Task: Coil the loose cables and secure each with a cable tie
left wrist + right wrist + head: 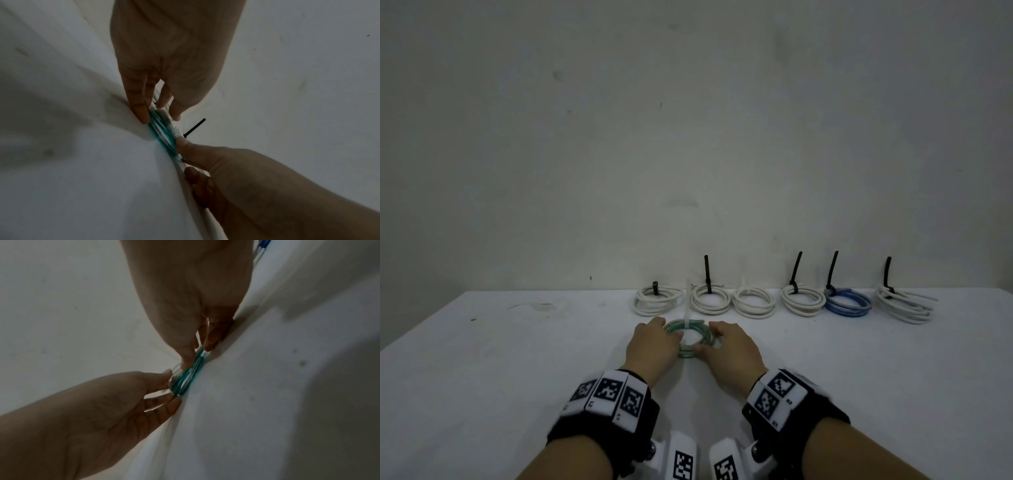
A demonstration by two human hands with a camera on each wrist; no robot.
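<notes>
A green cable coil (690, 337) lies on the white table (517, 377) in the centre of the head view. A pale cable tie (687, 308) stands up from its far side. My left hand (666, 334) pinches the coil's left edge, and my right hand (709, 339) pinches its right edge. In the left wrist view the left hand (160, 113) has its thumb and fingers on either side of the coil (162, 131). The right wrist view shows the right hand (198, 354) holding the coil (189, 374) the same way.
Several tied coils stand in a row by the wall: white coils (710, 301) and one blue coil (847, 303), most with a black tie tail (707, 270) pointing up. The nearest of them lies just behind my hands.
</notes>
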